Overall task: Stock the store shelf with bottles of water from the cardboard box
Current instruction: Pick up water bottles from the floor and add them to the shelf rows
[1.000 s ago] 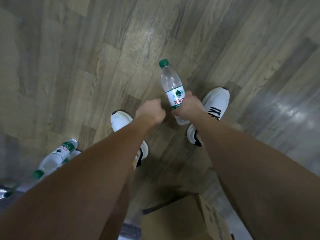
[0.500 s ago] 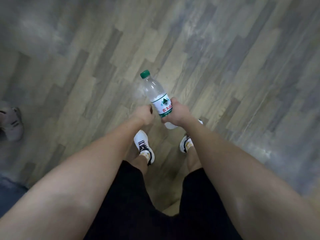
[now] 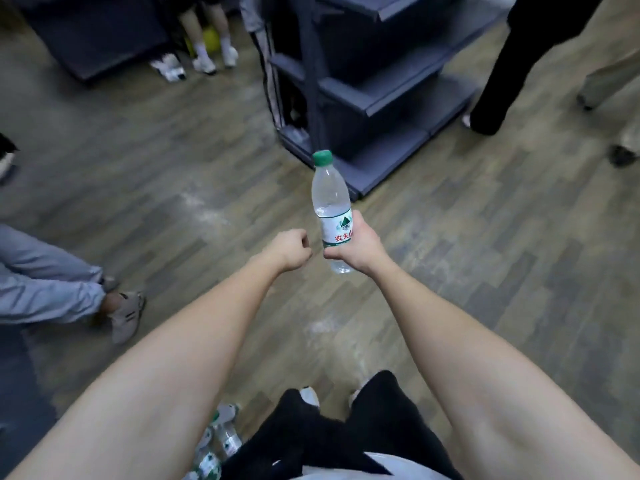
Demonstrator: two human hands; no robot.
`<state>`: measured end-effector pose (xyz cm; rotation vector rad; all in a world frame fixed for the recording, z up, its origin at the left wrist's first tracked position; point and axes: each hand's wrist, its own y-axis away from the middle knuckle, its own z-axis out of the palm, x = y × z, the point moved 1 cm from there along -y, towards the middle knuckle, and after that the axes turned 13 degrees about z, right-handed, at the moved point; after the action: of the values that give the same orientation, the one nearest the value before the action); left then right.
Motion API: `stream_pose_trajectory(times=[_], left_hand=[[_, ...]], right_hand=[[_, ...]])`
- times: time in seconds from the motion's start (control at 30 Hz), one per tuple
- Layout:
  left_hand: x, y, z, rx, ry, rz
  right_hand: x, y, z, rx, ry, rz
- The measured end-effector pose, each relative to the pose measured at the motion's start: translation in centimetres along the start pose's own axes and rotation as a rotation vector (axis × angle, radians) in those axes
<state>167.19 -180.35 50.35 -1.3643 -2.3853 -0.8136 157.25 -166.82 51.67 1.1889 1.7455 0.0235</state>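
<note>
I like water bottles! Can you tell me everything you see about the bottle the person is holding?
The water bottle is clear plastic with a green screw cap on top and a white label with a green mountain logo and red characters. It looks full of water and stands nearly upright in the air. The right hand grips it around the label and lower body, hiding part of it. Nothing else touches it.

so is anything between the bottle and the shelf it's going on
Nothing visible. The right hand holds the water bottle upright over bare floor, and the dark shelf unit stands just beyond it. Other people's legs stand off to the sides, not in the path.
</note>
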Motion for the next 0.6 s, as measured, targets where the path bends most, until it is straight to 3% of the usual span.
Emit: stream_pose_trajectory(times=[0.23, 0.6], left_hand=[[1.6, 5.5, -10.7, 0.330, 0.030, -0.077], [-3.8, 26.3, -15.9, 0.732, 0.069, -0.580]], right_hand=[[-11.2, 2.5, 0.3, -0.104, -0.001, -0.300], [-22.2, 12.9, 11.0, -0.587, 0.128, -0.695]])
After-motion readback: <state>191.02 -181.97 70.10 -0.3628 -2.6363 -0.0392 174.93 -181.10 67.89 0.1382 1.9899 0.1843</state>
